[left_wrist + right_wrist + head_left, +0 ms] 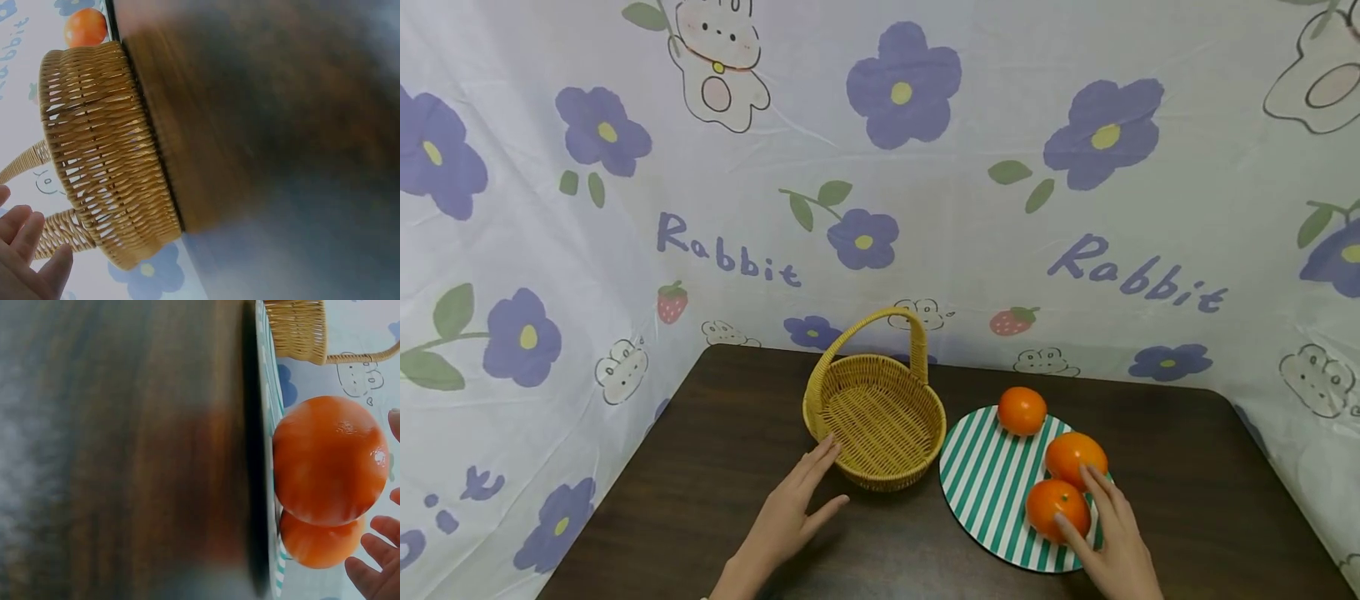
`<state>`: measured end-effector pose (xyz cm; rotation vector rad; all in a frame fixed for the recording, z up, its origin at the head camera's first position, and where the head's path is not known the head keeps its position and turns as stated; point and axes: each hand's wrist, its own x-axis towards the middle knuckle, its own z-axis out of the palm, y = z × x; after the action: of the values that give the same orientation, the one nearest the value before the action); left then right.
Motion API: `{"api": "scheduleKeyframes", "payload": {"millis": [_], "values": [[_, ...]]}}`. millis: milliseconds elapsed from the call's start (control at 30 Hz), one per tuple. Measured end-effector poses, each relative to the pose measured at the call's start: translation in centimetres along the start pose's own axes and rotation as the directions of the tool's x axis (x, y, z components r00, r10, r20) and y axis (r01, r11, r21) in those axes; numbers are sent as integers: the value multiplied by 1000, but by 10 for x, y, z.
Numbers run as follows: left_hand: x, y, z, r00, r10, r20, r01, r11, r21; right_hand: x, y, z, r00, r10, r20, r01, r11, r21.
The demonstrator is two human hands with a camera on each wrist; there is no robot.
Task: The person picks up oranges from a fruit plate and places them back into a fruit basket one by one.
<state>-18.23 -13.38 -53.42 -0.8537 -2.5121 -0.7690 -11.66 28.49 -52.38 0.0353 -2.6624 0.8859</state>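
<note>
Next to the front-left rim of a woven yellow basket is my left hand, fingers extended and thumb apart, holding nothing. The left wrist view shows the basket's side with the fingers near the foot of its handle. My right hand hovers over the front orange, thumb and fingers spread above it. Seen from the right wrist, the fingers stand loosely beside this fruit. A second orange sits right behind it, partly under the fingertips in the head view.
A round plate with green and white stripes carries the oranges, including a third orange at its back edge. Basket and plate stand side by side on a dark wooden table. A printed cloth hangs behind and along both sides.
</note>
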Motion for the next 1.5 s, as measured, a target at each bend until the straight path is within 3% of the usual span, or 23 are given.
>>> {"api": "scheduleKeyframes", "payload": {"millis": [267, 467, 633, 733, 900, 1000, 1133, 1333, 1500], "values": [[-8, -2, -7, 995, -91, -48, 91, 996, -12, -3, 4, 0, 1000, 17, 0, -17, 1000, -14], [-6, -6, -11, 976, -211, -53, 209, 977, -35, -9, 7, 2, 998, 54, 12, -54, 999, -5], [-4, -11, -11, 962, -271, -33, 267, 960, -79, -12, 6, 3, 993, 109, 45, -108, 994, -14], [0, -14, -11, 945, -327, -3, 324, 939, -112, -12, 5, 2, 979, 175, 106, -170, 984, -52], [7, -20, -9, 917, -396, 55, 400, 907, -130, -8, 2, 0, 936, 266, 230, -247, 963, -107], [11, -24, -7, 907, -413, 84, 421, 898, -128, -6, 1, 0, 919, 287, 269, -265, 957, -118], [18, -28, -2, 903, -414, 110, 426, 897, -117, -5, 1, 0, 914, 295, 278, -270, 955, -125], [27, -34, 1, 906, -406, 119, 418, 904, -93, -5, 1, 2, 916, 290, 275, -266, 956, -124], [32, -38, 2, 910, -394, 132, 406, 910, -85, -4, 2, 6, 935, 252, 250, -235, 967, -95]]}}
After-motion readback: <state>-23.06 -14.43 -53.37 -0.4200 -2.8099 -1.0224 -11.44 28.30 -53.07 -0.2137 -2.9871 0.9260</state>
